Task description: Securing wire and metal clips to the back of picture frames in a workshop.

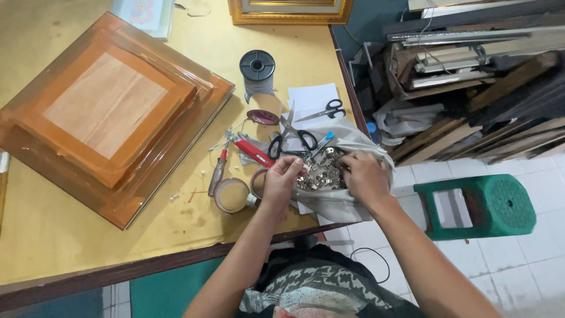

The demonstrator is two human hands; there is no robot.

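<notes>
Where the yellow table (176, 176) meets its right front edge, an open grey bag (341, 200) of small metal fittings (321, 172) is found, lying between the two hands. The left hand (281, 179) is placed at the bag's left rim, its fingertips pinched on fittings at the pile's edge. The right hand (364, 176) is laid on the bag's right side, fingers curled into the pile; whether anything is gripped cannot be told. Black-handled scissors (294, 141) are seen just behind the bag, and a tape roll (231, 195) to its left.
</notes>
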